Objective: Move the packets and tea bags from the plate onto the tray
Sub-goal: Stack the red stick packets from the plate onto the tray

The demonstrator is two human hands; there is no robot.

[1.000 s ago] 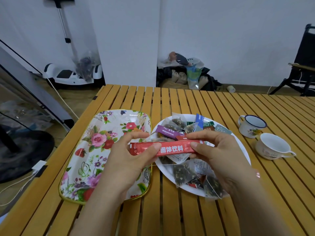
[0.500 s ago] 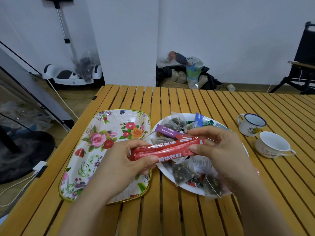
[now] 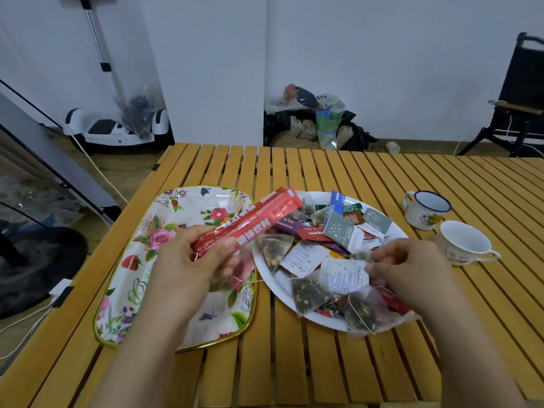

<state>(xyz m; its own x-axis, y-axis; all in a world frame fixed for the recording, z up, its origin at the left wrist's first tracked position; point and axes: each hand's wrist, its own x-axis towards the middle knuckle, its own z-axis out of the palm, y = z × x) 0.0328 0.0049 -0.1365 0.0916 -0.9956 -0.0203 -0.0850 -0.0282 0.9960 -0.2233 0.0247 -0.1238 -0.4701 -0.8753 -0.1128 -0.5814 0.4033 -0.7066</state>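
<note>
L hand (image 3: 188, 260) gripping red stick packets (image 3: 250, 222) over tray (image 3: 176, 201); R hand (image 3: 412, 266) seemingly pinching tea-bag tag (image 3: 344, 275).

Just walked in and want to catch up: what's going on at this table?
A person is sorting drink packets and tea bags from a white plate to a floral tray. The left hand holds red stick packets above the tray, which looks bare so far. The right hand reaches into the pile on the plate, pinching at a tea bag tag. Two mugs stand to the right.
</note>
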